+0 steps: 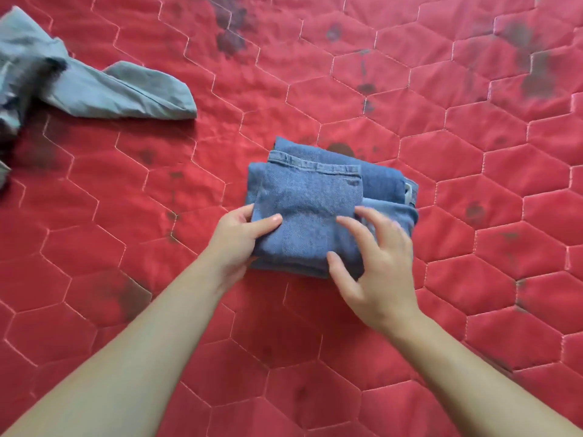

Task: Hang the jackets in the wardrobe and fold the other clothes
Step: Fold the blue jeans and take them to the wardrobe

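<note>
A folded pair of jeans [328, 200] lies in a compact bundle near the middle of a red quilted bed cover [473, 279]. The left hand [239, 238] grips the bundle's left edge, thumb on top and fingers tucked beneath. The right hand [375, 272] rests on its right side with fingers spread wide and relaxed. A grey garment [94, 86] lies crumpled well apart, at the far left.
</note>
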Motion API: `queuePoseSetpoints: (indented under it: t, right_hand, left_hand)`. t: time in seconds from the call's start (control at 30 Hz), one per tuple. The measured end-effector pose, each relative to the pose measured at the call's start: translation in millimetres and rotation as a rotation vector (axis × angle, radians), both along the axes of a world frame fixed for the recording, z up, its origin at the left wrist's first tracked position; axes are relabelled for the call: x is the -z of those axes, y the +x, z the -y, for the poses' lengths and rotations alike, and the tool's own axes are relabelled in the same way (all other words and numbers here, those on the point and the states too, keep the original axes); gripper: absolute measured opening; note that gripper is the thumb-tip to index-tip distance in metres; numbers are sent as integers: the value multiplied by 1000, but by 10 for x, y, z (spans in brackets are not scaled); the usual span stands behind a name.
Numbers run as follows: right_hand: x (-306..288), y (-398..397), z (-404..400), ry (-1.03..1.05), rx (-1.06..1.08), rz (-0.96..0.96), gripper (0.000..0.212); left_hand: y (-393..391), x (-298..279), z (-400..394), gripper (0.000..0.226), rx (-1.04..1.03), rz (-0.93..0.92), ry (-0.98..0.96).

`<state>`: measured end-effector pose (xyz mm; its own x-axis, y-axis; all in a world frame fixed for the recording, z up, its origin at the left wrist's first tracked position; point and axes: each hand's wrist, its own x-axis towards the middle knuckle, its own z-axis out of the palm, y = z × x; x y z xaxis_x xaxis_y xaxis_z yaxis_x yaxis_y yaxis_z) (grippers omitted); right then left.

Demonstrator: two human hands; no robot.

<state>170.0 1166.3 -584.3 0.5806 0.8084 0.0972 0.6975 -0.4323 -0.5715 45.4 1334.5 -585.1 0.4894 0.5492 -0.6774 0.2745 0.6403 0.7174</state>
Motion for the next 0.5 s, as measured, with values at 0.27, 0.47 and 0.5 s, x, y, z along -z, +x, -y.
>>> queuePoseSetpoints:
  t: [0.27,0.47,0.5]
  right_hand:
    - [279,157,-153,-423,-21,25,70]
    - [416,286,-99,-170,156,-85,65]
    - [426,306,-82,-138,295,-179,69]
  left_hand:
    - [-323,459,-67,16,-43,-373,284]
    - [-179,449,-74,74,18,-565,307]
    - [-168,420,-55,88,59,-566,298]
